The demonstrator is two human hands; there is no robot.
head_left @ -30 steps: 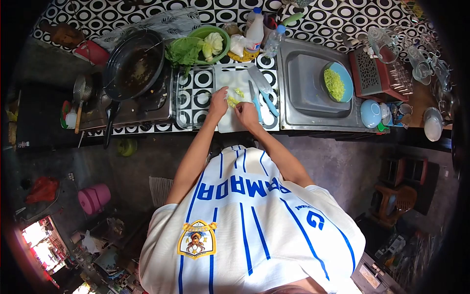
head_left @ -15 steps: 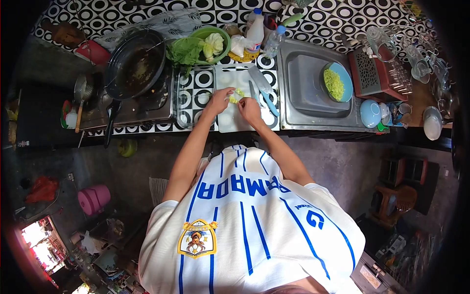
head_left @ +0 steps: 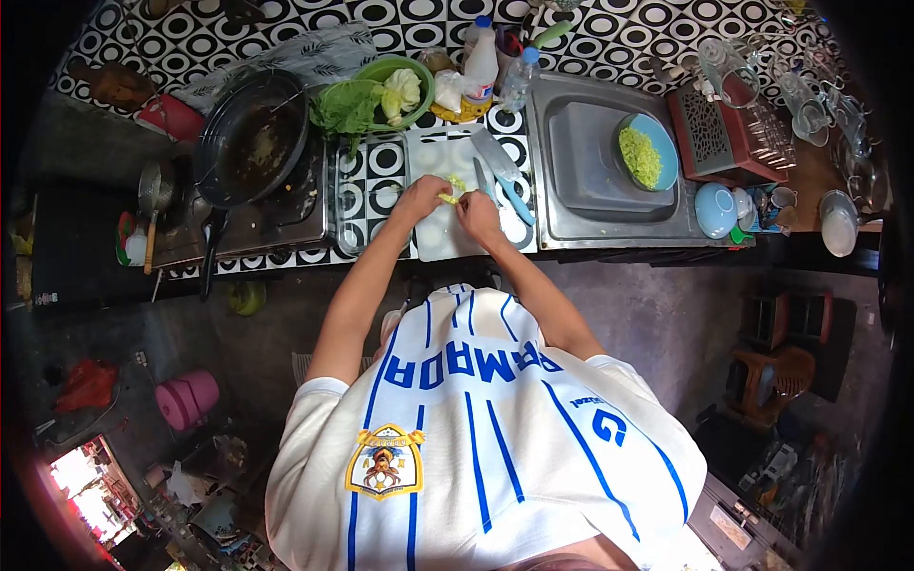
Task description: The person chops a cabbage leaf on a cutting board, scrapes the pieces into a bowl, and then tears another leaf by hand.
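Note:
My left hand [head_left: 423,197] and my right hand [head_left: 478,213] meet over a pale cutting board [head_left: 433,238], fingers pinched. Between them is a small piece of yellow-green leaf [head_left: 450,198], gripped at either end. More green bits lie just beyond the fingertips. A cleaver [head_left: 495,154] and a knife with a light blue handle [head_left: 517,203] rest at the board's right side. Behind the board, a green bowl [head_left: 426,107] holds leafy greens and a pale cabbage piece [head_left: 401,92]. A blue bowl of shredded greens [head_left: 671,157] sits in the sink.
A large black pan [head_left: 211,167] stands on the stove at the left. Bottles [head_left: 480,65] stand behind the board. The steel sink [head_left: 557,228] is to the right, with a blue cup [head_left: 715,211] and a dish rack [head_left: 709,138] beyond. A clear glass tray [head_left: 345,224] lies left of the board.
The fingers of both hands have shifted slightly, and the leaf piece now shows stretched between them. The whole counter scene has moved a little to the left in view.

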